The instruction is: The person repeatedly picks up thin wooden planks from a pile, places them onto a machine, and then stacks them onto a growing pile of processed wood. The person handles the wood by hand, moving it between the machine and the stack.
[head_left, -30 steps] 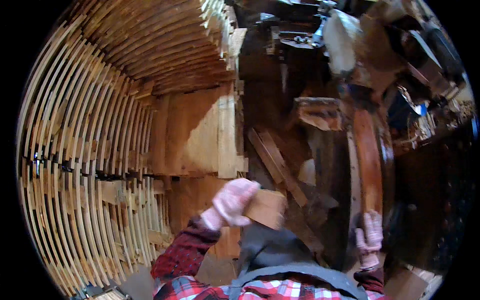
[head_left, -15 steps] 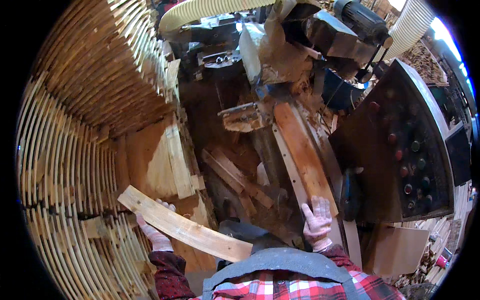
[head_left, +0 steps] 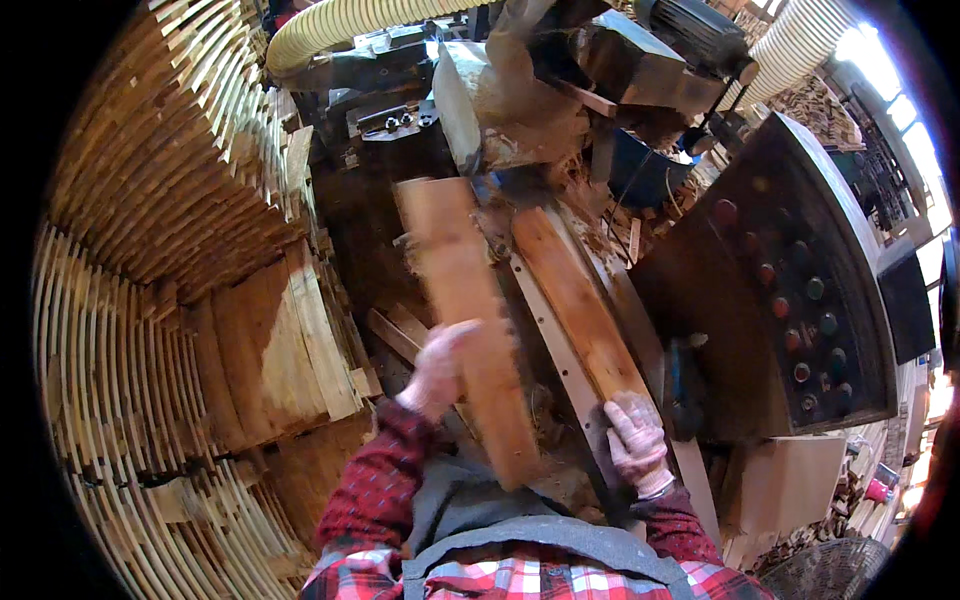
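My gloved left hand (head_left: pixel 440 368) grips a wooden board (head_left: pixel 478 330) by its left edge, with the thumb lying over its face. That board is blurred by motion and hangs lengthwise in front of me, left of the machine's feed bed. A second, reddish wooden board (head_left: pixel 575 300) lies on the metal feed bed (head_left: pixel 562 355), its far end against the machine. On the near end of this board rests my gloved right hand (head_left: pixel 637 440), fingers laid over the wood and slightly bent.
Tall stacks of boards (head_left: pixel 130 370) rise on the left beside a wooden pallet surface (head_left: pixel 255 340). A dark control panel (head_left: pixel 790 300) with coloured buttons stands on the right. Ahead sits a sawdust-covered machine (head_left: pixel 530 110) with a motor (head_left: pixel 690 35) and a ribbed hose (head_left: pixel 370 30). Offcuts (head_left: pixel 400 335) lie below.
My left hand has swung from the stacks at left toward the feed bed, turning its board lengthwise. My right hand stays at the near end of the other board, its fingers now more bent.
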A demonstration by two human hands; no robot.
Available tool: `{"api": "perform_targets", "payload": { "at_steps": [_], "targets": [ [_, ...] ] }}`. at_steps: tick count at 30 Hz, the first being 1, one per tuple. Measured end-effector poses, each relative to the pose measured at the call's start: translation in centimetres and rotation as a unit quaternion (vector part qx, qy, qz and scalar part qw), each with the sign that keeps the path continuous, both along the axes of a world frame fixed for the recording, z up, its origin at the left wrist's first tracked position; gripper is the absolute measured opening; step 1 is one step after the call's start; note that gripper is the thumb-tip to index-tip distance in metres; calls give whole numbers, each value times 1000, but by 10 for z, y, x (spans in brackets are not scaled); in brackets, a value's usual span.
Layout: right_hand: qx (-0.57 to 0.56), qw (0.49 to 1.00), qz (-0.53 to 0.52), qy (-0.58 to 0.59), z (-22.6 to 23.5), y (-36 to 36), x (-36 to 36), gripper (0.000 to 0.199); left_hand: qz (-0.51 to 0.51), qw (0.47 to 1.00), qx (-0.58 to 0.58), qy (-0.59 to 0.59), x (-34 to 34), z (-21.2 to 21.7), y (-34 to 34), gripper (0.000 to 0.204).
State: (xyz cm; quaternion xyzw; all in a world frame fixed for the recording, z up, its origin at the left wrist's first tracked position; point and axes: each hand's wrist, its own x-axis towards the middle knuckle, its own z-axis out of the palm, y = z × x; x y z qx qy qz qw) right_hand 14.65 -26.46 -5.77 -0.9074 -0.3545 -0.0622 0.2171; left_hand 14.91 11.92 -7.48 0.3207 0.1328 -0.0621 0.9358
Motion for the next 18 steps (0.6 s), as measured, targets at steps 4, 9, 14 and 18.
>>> {"api": "perform_targets", "payload": {
  "at_steps": [4,9,14,18],
  "targets": [
    [-18,998,-5,-65,-2,-4,5,53,-13,997,75,17,58,-27,-87,34],
    [8,997,-32,-73,-12,-3,-4,53,2,988,96,117,71,-8,-148,28],
    [45,990,-46,-126,-42,9,14,48,44,987,59,140,17,-5,-116,35],
    [7,996,-61,-60,-42,76,94,55,136,983,-121,12,-71,5,-37,49]
  ]
}}
